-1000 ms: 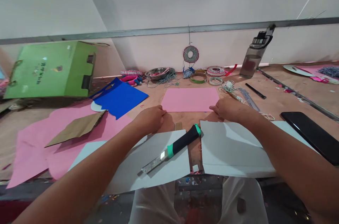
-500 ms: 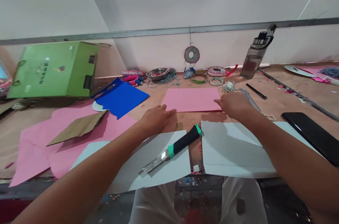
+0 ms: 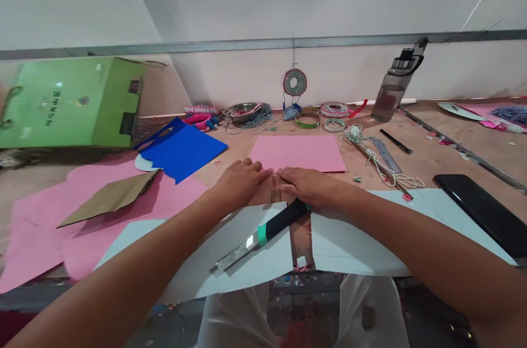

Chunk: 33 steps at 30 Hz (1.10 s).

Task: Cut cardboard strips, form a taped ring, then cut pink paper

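Note:
A pink paper sheet (image 3: pixel 299 152) lies flat on the table in front of me. My left hand (image 3: pixel 242 182) rests at its near left corner, fingers bent a little and pressing on the edge without gripping. Beside it, my right hand (image 3: pixel 307 186) lies flat with fingers stretched along the same near edge, the fingertips of both hands almost meeting. Under my right wrist is the black and green handle of a utility knife (image 3: pixel 263 233), its blade pointing to the lower left over a white sheet (image 3: pixel 230 271).
To the left are a green box (image 3: pixel 74 104), blue sheet (image 3: pixel 185 147), brown paper piece (image 3: pixel 109 200) and pink sheets (image 3: pixel 37 227). On the right lie a phone (image 3: pixel 480 213), black pen (image 3: pixel 395 141), clear ruler (image 3: pixel 386 155) and white cord (image 3: pixel 405 179). A water bottle (image 3: pixel 393 90) stands behind.
My right hand has slid left along the pink sheet's near edge, from its right corner to beside my left hand. The cord and a thin stick on the right are now uncovered.

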Tool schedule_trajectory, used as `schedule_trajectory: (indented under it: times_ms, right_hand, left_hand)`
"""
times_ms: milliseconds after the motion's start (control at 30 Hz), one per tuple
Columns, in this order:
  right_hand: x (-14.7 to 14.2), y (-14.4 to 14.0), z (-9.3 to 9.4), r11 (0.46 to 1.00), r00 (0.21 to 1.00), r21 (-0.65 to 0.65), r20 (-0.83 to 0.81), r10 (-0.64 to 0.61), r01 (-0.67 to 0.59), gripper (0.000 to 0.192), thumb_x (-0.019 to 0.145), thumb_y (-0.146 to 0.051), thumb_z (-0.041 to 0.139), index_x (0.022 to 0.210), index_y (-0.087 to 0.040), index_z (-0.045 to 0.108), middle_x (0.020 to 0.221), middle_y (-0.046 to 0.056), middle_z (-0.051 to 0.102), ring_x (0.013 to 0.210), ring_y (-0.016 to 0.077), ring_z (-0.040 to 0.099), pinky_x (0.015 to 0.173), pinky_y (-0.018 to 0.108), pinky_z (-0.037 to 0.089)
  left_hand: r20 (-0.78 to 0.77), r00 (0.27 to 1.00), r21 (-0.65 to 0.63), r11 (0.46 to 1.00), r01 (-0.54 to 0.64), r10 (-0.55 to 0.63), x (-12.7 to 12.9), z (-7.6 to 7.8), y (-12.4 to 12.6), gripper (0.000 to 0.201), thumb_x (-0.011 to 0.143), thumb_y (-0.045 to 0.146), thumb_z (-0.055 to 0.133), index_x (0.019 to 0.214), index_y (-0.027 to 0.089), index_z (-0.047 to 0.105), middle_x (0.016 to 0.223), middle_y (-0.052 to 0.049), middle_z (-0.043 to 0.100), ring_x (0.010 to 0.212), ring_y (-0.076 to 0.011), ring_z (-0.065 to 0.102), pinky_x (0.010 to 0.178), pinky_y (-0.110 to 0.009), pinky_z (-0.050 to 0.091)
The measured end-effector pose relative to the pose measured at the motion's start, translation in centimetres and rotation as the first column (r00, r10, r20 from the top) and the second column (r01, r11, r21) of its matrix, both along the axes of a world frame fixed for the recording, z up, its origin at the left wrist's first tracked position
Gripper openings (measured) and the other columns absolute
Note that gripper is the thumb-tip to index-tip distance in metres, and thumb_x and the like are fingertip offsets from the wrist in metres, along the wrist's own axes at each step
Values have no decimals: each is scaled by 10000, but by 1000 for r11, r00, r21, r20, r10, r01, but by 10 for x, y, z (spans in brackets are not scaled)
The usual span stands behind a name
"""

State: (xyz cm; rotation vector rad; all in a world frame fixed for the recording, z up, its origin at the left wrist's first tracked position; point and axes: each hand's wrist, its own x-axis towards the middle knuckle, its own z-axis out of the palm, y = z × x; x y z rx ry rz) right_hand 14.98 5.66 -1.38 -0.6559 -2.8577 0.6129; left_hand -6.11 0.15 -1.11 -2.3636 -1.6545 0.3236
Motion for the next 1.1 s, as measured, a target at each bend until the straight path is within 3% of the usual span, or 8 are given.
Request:
schedule_trajectory:
  times_ms: [133, 300, 467, 600, 767, 833, 967, 1100]
  right_hand:
    - [5, 2, 8, 998, 993, 35, 109, -48, 44, 491, 995, -486, 308, 1197, -165, 621, 1235, 138, 645, 1165, 272, 573, 943, 384, 438]
    - [11, 4, 14, 992, 973, 98, 209, -95, 76, 439, 985, -488, 354, 1163, -220, 653, 1106, 108, 704, 1051, 243, 632, 874, 326, 447]
    - [9, 4, 16, 992, 976, 81, 190, -108, 94, 521, 993, -516, 281, 1190, -206, 650, 1114, 113, 709, 1042, 249, 635, 846, 325, 440]
    - [8, 2, 16, 992, 976, 84, 185, -111, 97, 505, 982, -512, 304, 1217, -204, 627, 1153, 118, 697, 1066, 265, 625, 826, 332, 440]
    - [9, -1, 13, 991, 982, 99, 154, -107, 93, 488, 961, -526, 367, 1258, -213, 596, 1184, 114, 681, 1092, 270, 607, 849, 341, 435]
    - [10, 0, 13, 994, 985, 71, 143, -98, 89, 486, 969, -518, 349, 1226, -205, 617, 1189, 116, 680, 1105, 268, 601, 871, 344, 431]
    - [13, 6, 9, 995, 989, 16, 111, -95, 94, 472, 984, -486, 323, 1198, -206, 637, 1253, 112, 653, 1145, 260, 591, 915, 349, 433]
    - [21, 14, -1, 994, 993, 107, 110, -45, 33, 336, 954, -382, 441, 1179, -251, 654, 1312, 81, 621, 1127, 244, 609, 910, 341, 452]
  left_hand:
    - [14, 999, -90, 995, -39, 40, 1, 0, 1, 493, 912, 205, 414, 1398, 244, 486, 1134, -119, 618, 936, -242, 625, 714, -319, 463]
    - [-35, 991, -92, 987, -133, 130, 3, 2, -2, 527, 901, 199, 414, 1418, 289, 458, 1144, -123, 606, 812, -239, 654, 659, -328, 461]
    - [-20, 996, -79, 993, -84, 82, 13, 6, -2, 517, 948, 356, 398, 1457, 432, 350, 1087, -116, 604, 762, -254, 667, 689, -359, 467]
    - [-42, 997, -91, 993, -68, 64, 18, 6, 4, 618, 911, 347, 489, 1485, 430, 273, 1052, -140, 590, 779, -283, 670, 696, -384, 472]
    - [-65, 994, -108, 990, -92, 85, 19, 6, 4, 654, 876, 244, 530, 1468, 415, 313, 1067, -144, 579, 803, -294, 673, 712, -405, 483]
    - [-62, 992, -109, 987, -120, 113, 18, 7, 2, 632, 879, 203, 494, 1465, 382, 340, 1090, -144, 583, 814, -294, 676, 707, -407, 494]
    - [-66, 986, -109, 981, -159, 152, 15, 7, -4, 507, 838, 81, 457, 1327, 192, 533, 1159, -171, 589, 900, -286, 674, 723, -381, 516]
    - [-58, 975, -109, 970, -217, 212, 12, 8, -7, 433, 836, 63, 417, 1229, 124, 590, 1150, -178, 632, 958, -295, 670, 767, -392, 531]
